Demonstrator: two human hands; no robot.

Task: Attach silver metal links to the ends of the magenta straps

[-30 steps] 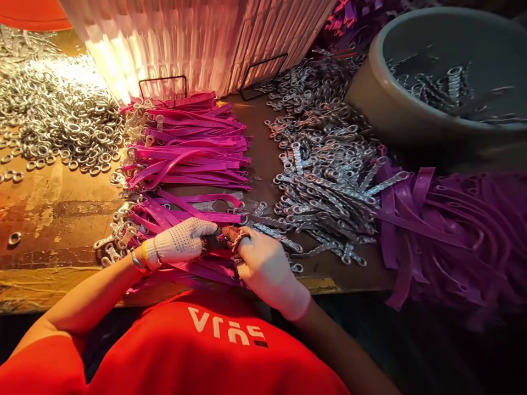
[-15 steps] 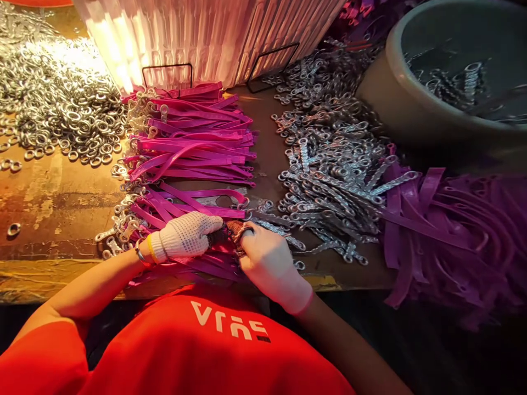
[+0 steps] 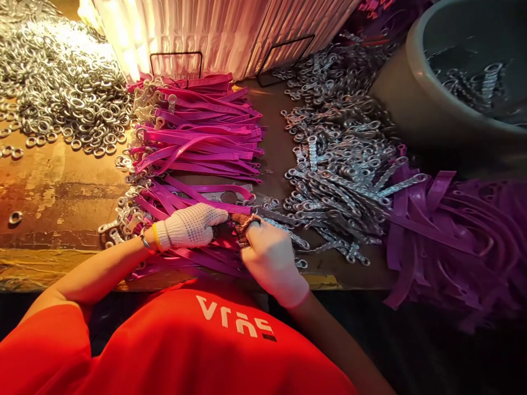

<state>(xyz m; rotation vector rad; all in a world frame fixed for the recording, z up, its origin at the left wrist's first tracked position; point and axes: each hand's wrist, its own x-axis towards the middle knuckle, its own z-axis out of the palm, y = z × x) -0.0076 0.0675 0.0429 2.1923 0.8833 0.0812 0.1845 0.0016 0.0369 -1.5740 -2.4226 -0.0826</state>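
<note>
My left hand (image 3: 192, 226), in a white dotted knit glove, is closed with its thumb pressed on the fingers. Close beside it, my right hand (image 3: 269, 252) is also closed, in a pale glove with brown covering at the fingertips. The fingertips meet just above the table's front edge, and whatever they grip is too small and hidden to make out. Under and behind them lie magenta straps (image 3: 197, 144), stacked crosswise, with metal link pieces (image 3: 119, 219) at their left ends. A pile of twisted metal link strips (image 3: 333, 192) lies right of my right hand.
Loose metal rings (image 3: 78, 99) are heaped at the left, and a single ring (image 3: 15, 218) lies apart. A ribbed, lit panel (image 3: 206, 38) stands at the back. A grey tub (image 3: 395, 93) holds more link strips. Purple straps (image 3: 453, 236) spread over the right side.
The view has shifted slightly, so the table's contents sit a little further right. My hands stay together at the same place, with only a small shift of the fingers.
</note>
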